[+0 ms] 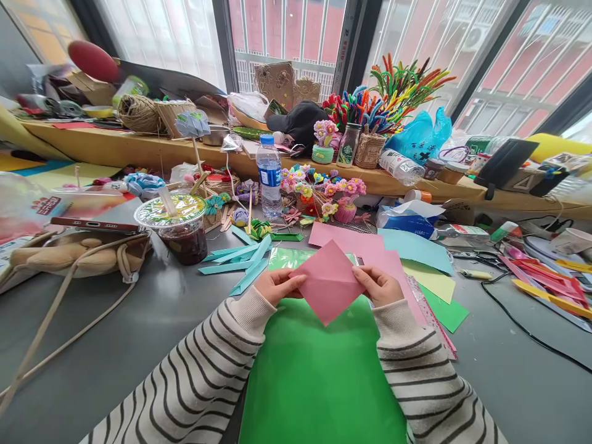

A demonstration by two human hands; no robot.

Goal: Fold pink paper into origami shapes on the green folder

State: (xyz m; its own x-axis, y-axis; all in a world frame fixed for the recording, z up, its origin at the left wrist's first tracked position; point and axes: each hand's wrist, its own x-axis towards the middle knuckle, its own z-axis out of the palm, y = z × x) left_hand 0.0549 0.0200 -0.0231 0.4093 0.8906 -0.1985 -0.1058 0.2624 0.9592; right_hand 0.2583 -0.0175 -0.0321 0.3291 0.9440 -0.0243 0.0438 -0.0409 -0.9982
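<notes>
A square of pink paper (327, 287), turned like a diamond with a faint crease across its middle, is held up between my two hands. My left hand (281, 285) pinches its left corner between thumb and fingers. At the opposite corner my right hand (380, 285) grips it the same way. Below the paper lies a shiny green folder (324, 376) on the grey table. Folded light-blue paper strips (243, 259) are scattered just beyond my left hand. Pink, blue, yellow and green sheets, among them a light-blue sheet (416, 248), spread out behind and beside my right hand.
A drink cup with a straw (178, 231) and a tan plush bag (74, 256) stand at left. Farther back are a water bottle (269, 179) and crochet flowers (324, 188). Scissors (485, 259) and a black cable (518, 320) lie at right. A cluttered wooden shelf (194, 160) runs behind.
</notes>
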